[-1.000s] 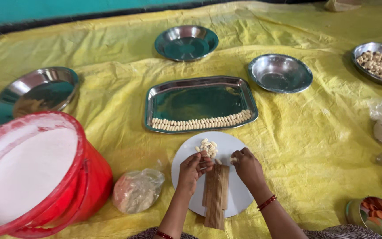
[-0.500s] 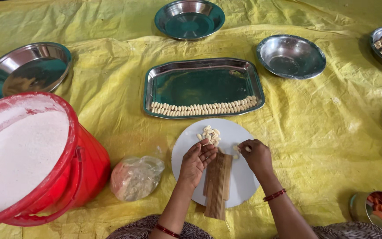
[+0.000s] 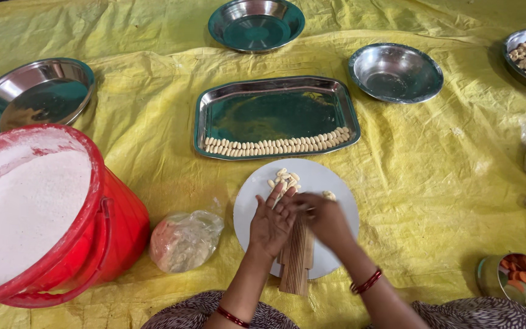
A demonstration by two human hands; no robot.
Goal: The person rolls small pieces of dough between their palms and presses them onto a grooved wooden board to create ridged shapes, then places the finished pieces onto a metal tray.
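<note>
A: Hands?
B: Left hand (image 3: 270, 224) flat, fingers spread, resting on the ridged wooden board (image 3: 295, 262). Right hand (image 3: 324, 220) blurred, fingers curled; can't tell if it's pinching anything.
A: Board location?
B: On the round white plate (image 3: 336, 183), with small dough pieces (image 3: 284, 178) piled at its far side.

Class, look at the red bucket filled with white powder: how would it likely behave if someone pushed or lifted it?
The red bucket is filled almost to the rim with white powder, so it would probably feel heavy and resist a push. Its wide body suggests it is unlikely to tip. A jolt might spill powder onto the yellow sheet.
</note>
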